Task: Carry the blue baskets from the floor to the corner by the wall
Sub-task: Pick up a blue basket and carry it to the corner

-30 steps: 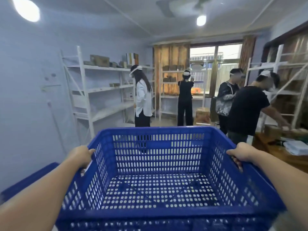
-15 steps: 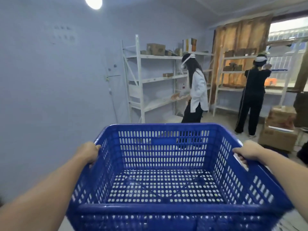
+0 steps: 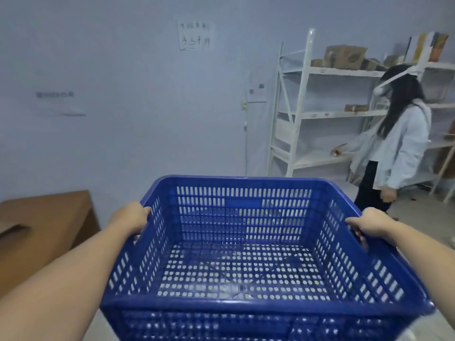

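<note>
A large blue perforated plastic basket (image 3: 242, 219) is held up in front of me, empty, its far wall facing the pale wall. My left hand (image 3: 131, 217) grips its left rim and my right hand (image 3: 369, 223) grips its right rim, fingers curled over the edges. The near wall of the basket fills the bottom of the view, and a second layer of blue lattice shows below it, possibly another basket nested underneath.
A brown cardboard box (image 3: 46, 225) stands at the left against the pale wall (image 3: 128, 99). White metal shelving (image 3: 302, 114) with boxes lines the right. A person in a white shirt (image 3: 396, 148) stands by the shelves, close to the basket's right far corner.
The view has swung left: the window, curtains and the other people have left the frame, the bare wall and a cardboard box have come in. Both hands keep the same grip on the basket.
</note>
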The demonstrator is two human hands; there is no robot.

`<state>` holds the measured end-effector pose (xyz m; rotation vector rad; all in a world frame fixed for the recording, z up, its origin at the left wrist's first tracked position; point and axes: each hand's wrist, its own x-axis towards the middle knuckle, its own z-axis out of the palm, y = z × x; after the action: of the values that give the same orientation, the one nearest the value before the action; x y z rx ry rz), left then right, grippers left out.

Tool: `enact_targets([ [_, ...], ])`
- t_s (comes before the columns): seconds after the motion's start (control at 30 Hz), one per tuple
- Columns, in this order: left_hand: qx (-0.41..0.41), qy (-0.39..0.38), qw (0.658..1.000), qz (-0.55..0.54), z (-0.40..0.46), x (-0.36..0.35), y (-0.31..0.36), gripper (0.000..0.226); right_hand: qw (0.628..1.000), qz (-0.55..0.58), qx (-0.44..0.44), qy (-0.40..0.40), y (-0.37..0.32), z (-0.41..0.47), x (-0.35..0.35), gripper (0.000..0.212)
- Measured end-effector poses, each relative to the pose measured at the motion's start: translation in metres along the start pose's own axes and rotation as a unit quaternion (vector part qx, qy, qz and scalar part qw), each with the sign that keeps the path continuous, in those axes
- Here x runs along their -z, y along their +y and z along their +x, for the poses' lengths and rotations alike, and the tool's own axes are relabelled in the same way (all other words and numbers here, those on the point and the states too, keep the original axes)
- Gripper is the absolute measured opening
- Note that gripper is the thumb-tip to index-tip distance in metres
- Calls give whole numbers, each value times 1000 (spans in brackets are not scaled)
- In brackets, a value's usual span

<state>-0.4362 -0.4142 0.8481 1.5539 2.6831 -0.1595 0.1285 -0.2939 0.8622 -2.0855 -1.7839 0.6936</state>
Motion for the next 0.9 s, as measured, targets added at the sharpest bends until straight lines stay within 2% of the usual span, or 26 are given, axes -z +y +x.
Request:
enact_targets([
  [0.1,0,-11,999,36,38,3,-5,58,999,-34,26,-17,-37,57,-21,60],
  [0.23,8,-14,998,53,104,3,-10,60,998,-44,49,-7,-85,122,-42,46],
  [0.4,19,12,1000,4,183,8,0,46,996,-54,63,-28,-124,206,-63,56],
  [0.57,49,37,996,-58,272,1,24,36,997,-44,59,-35,-156,310,-79,50],
  [0.77,81,21,994,-64,381,-6,70,45,994,-46,83,-56,-197,460,-98,53],
  [0.9,143,48,982,-116,454,-13,91,42,993,-41,92,-60,-234,551,-106,51],
])
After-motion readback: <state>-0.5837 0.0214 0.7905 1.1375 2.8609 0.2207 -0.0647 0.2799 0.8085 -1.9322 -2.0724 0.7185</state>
